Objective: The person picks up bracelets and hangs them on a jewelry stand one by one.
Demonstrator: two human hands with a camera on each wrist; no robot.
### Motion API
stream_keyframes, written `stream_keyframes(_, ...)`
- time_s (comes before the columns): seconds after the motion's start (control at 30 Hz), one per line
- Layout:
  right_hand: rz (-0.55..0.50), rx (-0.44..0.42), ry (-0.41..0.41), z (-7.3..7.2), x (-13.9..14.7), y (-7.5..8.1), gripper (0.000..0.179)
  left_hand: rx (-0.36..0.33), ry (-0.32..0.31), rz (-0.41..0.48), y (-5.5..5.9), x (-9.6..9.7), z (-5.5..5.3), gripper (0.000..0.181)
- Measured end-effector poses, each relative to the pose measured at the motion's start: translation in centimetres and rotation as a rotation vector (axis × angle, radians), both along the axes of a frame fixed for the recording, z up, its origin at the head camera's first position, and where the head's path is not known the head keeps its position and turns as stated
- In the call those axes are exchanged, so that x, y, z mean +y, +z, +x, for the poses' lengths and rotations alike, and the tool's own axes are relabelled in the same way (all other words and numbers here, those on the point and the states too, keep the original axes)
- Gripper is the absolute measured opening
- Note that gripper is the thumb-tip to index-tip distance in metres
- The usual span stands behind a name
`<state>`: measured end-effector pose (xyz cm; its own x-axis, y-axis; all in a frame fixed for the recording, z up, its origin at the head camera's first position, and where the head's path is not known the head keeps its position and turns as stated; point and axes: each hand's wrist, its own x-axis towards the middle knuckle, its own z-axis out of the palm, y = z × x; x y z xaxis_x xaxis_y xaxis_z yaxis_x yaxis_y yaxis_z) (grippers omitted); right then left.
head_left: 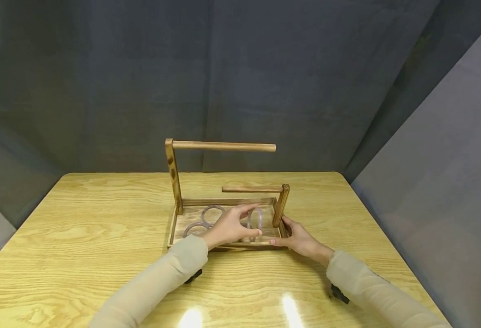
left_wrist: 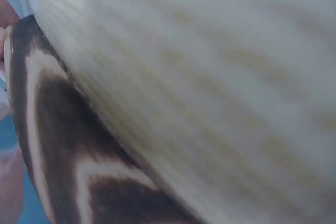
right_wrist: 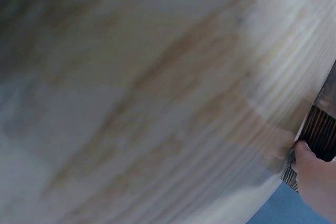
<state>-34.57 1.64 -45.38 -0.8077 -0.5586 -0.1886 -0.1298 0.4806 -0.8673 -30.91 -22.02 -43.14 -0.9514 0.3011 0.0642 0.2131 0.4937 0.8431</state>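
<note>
Your right hand [head_left: 303,239] grips the tray [head_left: 244,248]; your left hand [head_left: 229,226] pinches a ring [head_left: 260,217].
Hold the stiff-looking tray at four o'clock; over its three o'clock side, the ring, probably light and slippery, wants pinching by its outer rim.

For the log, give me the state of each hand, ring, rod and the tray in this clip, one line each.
Left hand: pinching the held ring
Right hand: gripping the right end of the tray
Held ring: upright on edge
Back ring: lying in the tray
Front ring: lying in the tray, partly hidden
Tray: standing on the table
Tall rod: no ring on it
Low rod: no ring on it
</note>
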Motion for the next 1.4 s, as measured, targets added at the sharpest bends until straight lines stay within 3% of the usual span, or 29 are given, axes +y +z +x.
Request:
stream_keyframes(0.2, -0.019, -0.004, 0.014, -0.1, 0.0, -0.2, 0.097, -0.033, 0.121, 0.053, -0.3, -1.0, 1.1, 0.079)
stream_keyframes(0.4, -0.026, -0.009, 0.009, -0.2, -0.1, -0.5, 0.096, -0.094, 0.148, 0.152, -0.1, -2.2, 2.3, 0.077)
stream_keyframes(0.6, -0.006, -0.002, 0.003, -0.2, -0.1, -0.5, 0.096, -0.072, 0.166, 0.171, 0.1, -3.5, 3.1, 0.076)
stream_keyframes(1.0, 0.032, 0.007, -0.019, 0.0, 0.0, -0.1, 0.097, -0.042, 0.199, 0.253, 0.3, -6.0, 3.4, 0.083)
stream_keyframes(1.2, 0.033, 0.003, -0.015, -0.1, -0.1, -0.3, 0.096, 0.03, 0.214, 0.254, 0.9, -6.9, 3.3, 0.078)
stream_keyframes(1.4, 0.027, 0.002, -0.023, -0.2, 0.0, -0.4, 0.097, 0.007, 0.237, 0.279, 1.6, -7.3, 2.8, 0.081)
